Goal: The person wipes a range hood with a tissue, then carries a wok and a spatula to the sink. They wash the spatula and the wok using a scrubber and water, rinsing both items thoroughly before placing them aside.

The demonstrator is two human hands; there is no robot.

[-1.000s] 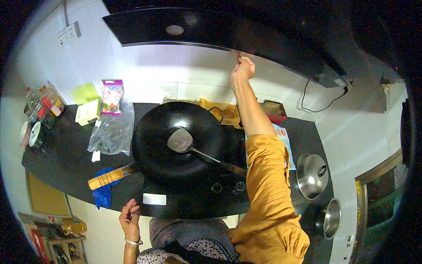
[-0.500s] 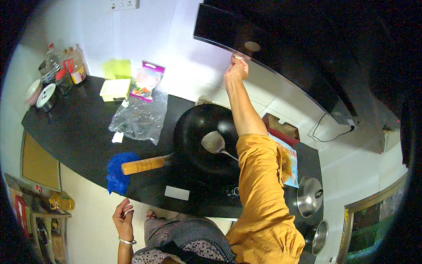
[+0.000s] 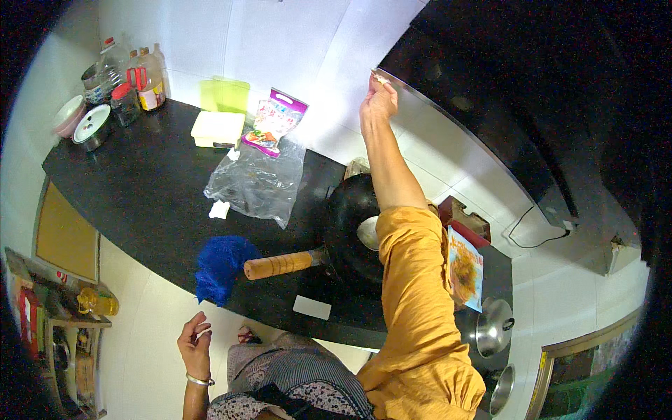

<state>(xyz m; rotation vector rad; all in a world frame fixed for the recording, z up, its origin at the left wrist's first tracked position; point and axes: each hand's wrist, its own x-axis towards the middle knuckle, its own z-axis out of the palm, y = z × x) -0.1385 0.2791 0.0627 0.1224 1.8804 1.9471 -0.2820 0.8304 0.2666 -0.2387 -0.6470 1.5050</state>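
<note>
My right hand (image 3: 379,102) is raised on an outstretched arm, at the left end of the black range hood's (image 3: 476,84) lower edge. Its fingers pinch a small pale thing whose kind I cannot make out. Below that arm sits a black wok (image 3: 346,210) with a wooden handle (image 3: 280,265); a metal spatula (image 3: 368,232) rests in it, partly hidden by my sleeve. My left hand (image 3: 194,343) hangs low in front of the counter, fingers loosely bent and apart, with nothing visible in it. Nearest to it lies a bundled blue cloth or bag (image 3: 222,269) on the counter.
On the black counter (image 3: 150,189) are a clear plastic bag (image 3: 255,183), a purple-white packet (image 3: 276,122), a pale yellow box (image 3: 218,129) and a white card-like rectangle (image 3: 312,307). Bottles (image 3: 148,87) and bowls stand far left. A blue packet (image 3: 465,269) and a metal lid (image 3: 494,327) lie right.
My right hand has moved left along the hood's lower edge to its end, the small thing still pinched. The view has turned, so the counter appears shifted right. My left hand stays nearly the same.
</note>
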